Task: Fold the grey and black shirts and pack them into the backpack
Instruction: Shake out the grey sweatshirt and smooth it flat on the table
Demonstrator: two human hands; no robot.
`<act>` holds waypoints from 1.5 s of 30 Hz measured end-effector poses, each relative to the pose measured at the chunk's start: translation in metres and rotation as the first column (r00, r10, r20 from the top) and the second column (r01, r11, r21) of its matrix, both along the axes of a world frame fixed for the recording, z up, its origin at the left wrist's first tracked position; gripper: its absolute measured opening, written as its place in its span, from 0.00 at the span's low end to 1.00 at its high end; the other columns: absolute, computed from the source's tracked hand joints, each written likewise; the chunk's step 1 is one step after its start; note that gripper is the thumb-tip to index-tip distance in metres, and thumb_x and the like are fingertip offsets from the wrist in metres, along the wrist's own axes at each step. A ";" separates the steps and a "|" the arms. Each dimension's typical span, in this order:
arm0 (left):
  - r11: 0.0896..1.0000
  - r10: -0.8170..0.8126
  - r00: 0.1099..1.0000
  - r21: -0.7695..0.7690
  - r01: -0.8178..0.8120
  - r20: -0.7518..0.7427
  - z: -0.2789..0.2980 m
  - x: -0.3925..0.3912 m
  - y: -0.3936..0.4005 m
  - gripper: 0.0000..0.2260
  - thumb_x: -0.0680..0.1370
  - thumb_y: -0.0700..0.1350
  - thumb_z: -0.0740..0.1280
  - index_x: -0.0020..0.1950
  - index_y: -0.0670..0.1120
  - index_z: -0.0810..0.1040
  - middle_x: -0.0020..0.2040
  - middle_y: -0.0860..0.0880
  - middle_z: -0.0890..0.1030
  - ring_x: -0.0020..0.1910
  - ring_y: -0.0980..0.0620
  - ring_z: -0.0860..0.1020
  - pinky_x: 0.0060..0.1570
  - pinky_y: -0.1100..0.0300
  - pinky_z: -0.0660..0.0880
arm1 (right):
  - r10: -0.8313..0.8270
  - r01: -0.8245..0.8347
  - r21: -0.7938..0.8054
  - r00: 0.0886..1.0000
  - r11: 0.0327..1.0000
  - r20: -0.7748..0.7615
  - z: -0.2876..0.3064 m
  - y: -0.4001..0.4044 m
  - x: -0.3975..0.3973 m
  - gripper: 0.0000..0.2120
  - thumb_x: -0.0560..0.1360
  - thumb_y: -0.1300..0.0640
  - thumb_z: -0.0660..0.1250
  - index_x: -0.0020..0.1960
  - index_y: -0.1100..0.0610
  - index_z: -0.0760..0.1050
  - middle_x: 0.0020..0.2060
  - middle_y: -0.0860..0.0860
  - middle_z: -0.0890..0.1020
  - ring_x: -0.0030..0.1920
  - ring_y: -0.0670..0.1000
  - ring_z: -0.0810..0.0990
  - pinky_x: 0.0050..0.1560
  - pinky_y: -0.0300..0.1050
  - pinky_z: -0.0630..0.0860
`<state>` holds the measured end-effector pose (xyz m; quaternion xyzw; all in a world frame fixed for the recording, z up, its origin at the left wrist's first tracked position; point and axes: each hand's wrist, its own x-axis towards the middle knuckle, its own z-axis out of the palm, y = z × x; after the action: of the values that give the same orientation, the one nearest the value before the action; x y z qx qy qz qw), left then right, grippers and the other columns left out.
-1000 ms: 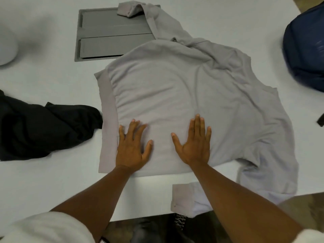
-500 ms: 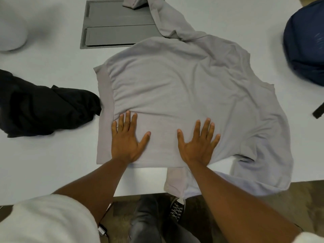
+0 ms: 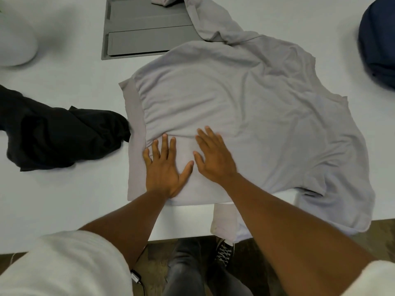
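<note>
The grey shirt point(image 3: 245, 107) lies spread across the middle of the white surface point(image 3: 64, 199), wrinkled toward its right side, with one sleeve trailing up over a flat grey panel point(image 3: 145, 26) set into the surface and another part hanging off the near edge. The left hand point(image 3: 163, 165) lies flat on the shirt's near left portion, fingers straight and spread, beside the broad hem band. The right hand point(image 3: 213, 155) rests just beside it, palm down with fingers extended and angled up to the left; its thumb nearly meets the left thumb. A soft fold of cloth runs just above both sets of fingertips.

The black shirt point(image 3: 62, 135) sits crumpled to the left, its nearest corner just touching the grey shirt's hem. The dark blue backpack point(image 3: 378, 43) stands at the far right edge, well apart from the hands. A pale rounded object point(image 3: 15, 39), blurred, sits at the far left. Below the surface edge, a dark laced shoe point(image 3: 223, 253) shows on the floor.
</note>
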<state>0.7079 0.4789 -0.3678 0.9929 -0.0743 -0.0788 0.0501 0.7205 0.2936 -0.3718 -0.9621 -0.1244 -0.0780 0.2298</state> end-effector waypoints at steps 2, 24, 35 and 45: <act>0.999 -0.006 1.000 0.051 0.006 -0.015 0.003 0.002 -0.002 0.40 0.78 0.71 0.44 0.83 0.48 0.51 0.83 0.44 0.49 0.80 0.38 0.52 0.76 0.37 0.50 | 0.045 -0.046 -0.009 0.997 0.999 -0.066 0.001 0.014 0.008 0.26 0.80 0.49 0.55 0.71 0.62 0.71 0.75 0.56 0.68 0.77 0.56 0.61 0.75 0.61 0.59; 0.912 0.212 0.976 -0.369 -0.178 0.053 0.006 0.130 -0.001 0.26 0.82 0.62 0.53 0.78 0.53 0.65 0.81 0.49 0.60 0.77 0.46 0.61 0.76 0.50 0.55 | -0.387 0.361 -0.194 0.915 0.912 -0.115 0.003 -0.032 0.106 0.28 0.81 0.44 0.50 0.72 0.59 0.71 0.76 0.53 0.66 0.77 0.56 0.61 0.76 0.57 0.56; 0.944 0.329 0.936 -0.061 -0.324 0.129 0.038 0.183 -0.016 0.21 0.79 0.61 0.58 0.66 0.51 0.76 0.61 0.47 0.78 0.58 0.42 0.71 0.51 0.49 0.64 | -0.231 0.223 -0.153 0.972 0.963 -0.035 0.028 -0.041 0.167 0.13 0.73 0.53 0.66 0.53 0.59 0.80 0.55 0.55 0.79 0.54 0.59 0.77 0.52 0.55 0.72; 0.862 0.464 0.884 -0.255 -0.438 0.052 0.026 0.261 -0.015 0.24 0.83 0.58 0.57 0.73 0.45 0.71 0.70 0.45 0.75 0.70 0.43 0.71 0.70 0.48 0.63 | -0.044 -0.006 -0.164 0.953 0.986 -0.300 0.029 -0.022 0.259 0.25 0.81 0.49 0.57 0.74 0.60 0.67 0.76 0.57 0.64 0.78 0.58 0.58 0.75 0.60 0.58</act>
<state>0.9690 0.4635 -0.3415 0.9723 0.1486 -0.0001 0.1804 0.9793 0.2719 -0.3430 -0.9794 -0.0846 0.0784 0.1660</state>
